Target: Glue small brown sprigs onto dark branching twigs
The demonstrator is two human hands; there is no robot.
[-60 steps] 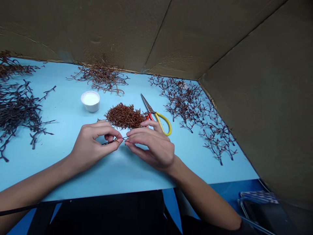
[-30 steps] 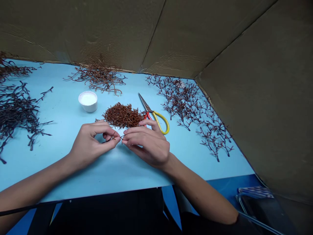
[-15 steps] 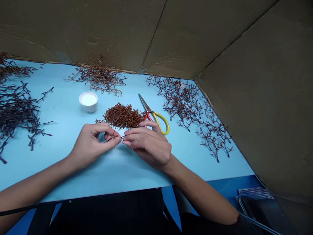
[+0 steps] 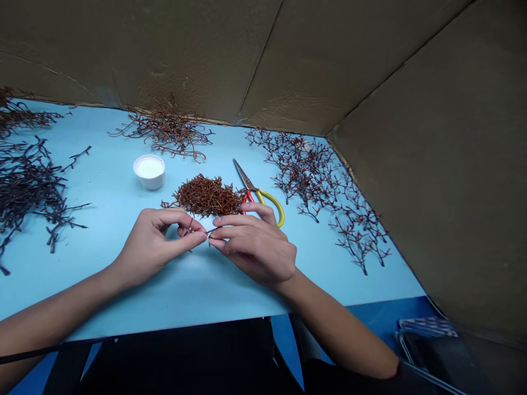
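Note:
Between my two hands is a thin dark twig point(image 4: 211, 231), mostly covered by fingers. My left hand point(image 4: 158, 238) pinches one end of it between thumb and forefinger. At the other end, the fingertips of my right hand point(image 4: 257, 244) close on the same twig, with the other fingers raised. Just beyond my hands lies a heap of short reddish-brown twig pieces point(image 4: 206, 195). Behind my right hand rest scissors point(image 4: 249, 186) with one red and one yellow handle, blades pointing away. A small white cup point(image 4: 149, 172) holding something white stands past my left hand.
Branched dark twigs point(image 4: 308, 167) are spread along the right side of the pale blue table point(image 4: 177, 302). Dark stems point(image 4: 31, 189) are piled at the left. Curly brown stems point(image 4: 164, 129) lie at the back against the brown board wall point(image 4: 197, 60).
My right hand has shifted slightly right, and the left fingertips moved a little the same way. A bit more of the twig shows between them.

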